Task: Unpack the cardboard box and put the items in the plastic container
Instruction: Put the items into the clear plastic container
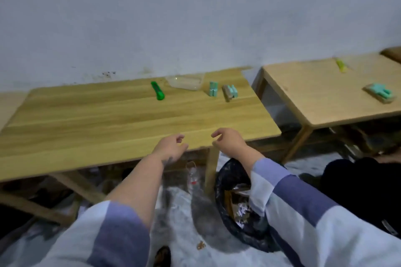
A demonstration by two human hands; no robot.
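A clear plastic container sits at the far edge of the wooden table, against the wall. To its left lies a green utility knife. To its right stand a teal item and a teal-and-grey item. My left hand and my right hand hover over the table's near edge, close together, fingers loosely curled and apart, holding nothing. No cardboard box is on the table.
A second wooden table stands to the right with a teal item and a yellow-green knife on it. A black-lined bin with cardboard scraps sits on the floor below my right arm. A plastic bottle stands under the table.
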